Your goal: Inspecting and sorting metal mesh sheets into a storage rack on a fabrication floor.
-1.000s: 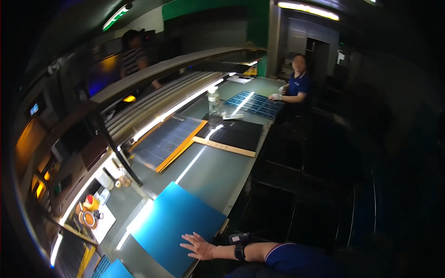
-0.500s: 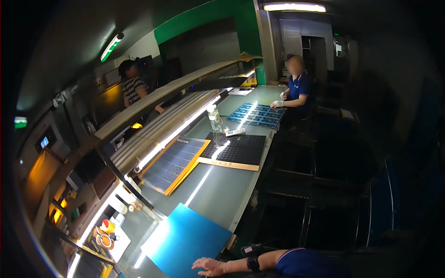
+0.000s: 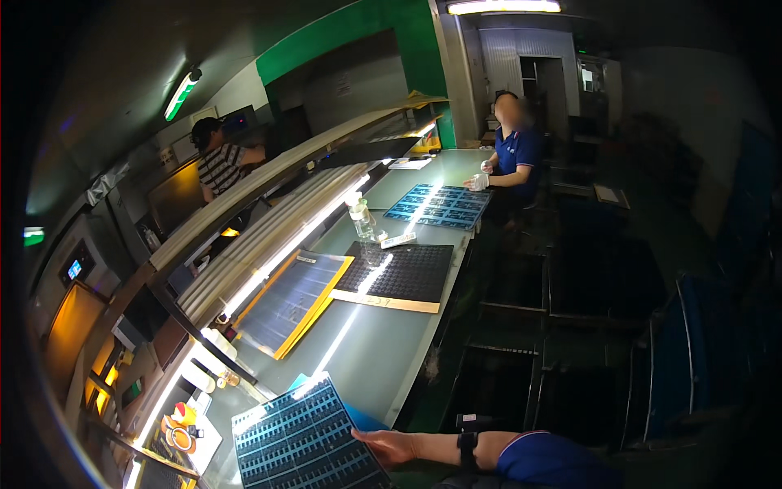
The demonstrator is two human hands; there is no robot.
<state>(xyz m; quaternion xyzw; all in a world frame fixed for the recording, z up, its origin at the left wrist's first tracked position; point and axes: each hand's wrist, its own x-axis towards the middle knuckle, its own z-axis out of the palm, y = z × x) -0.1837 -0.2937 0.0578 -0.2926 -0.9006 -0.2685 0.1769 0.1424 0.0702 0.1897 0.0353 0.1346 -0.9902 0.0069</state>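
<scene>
In the head view, my right hand point(image 3: 386, 447) comes in from the lower right and grips the right edge of a circuit board panel point(image 3: 305, 440). The panel is blue-green with rows of dark repeated patterns, and its lower part runs out of the picture. It is raised at a tilt over a plain bright blue sheet point(image 3: 368, 421). Only strips of that sheet show past the panel's edges. A dark band with a small device circles my right wrist. My left hand is out of view.
On the long grey table point(image 3: 362, 338) lie an orange-edged dark sheet point(image 3: 293, 297), a black textured mat point(image 3: 399, 273) with a wooden strip, and a clear bottle point(image 3: 361, 216). A gloved co-worker point(image 3: 519, 155) stands by another patterned panel point(image 3: 438, 205). Another person point(image 3: 221, 163) is behind the shelf.
My right hand was spread over the plain blue sheet; now it grips a patterned panel above that sheet. The co-worker's head has tilted back. The person behind the shelf has moved left.
</scene>
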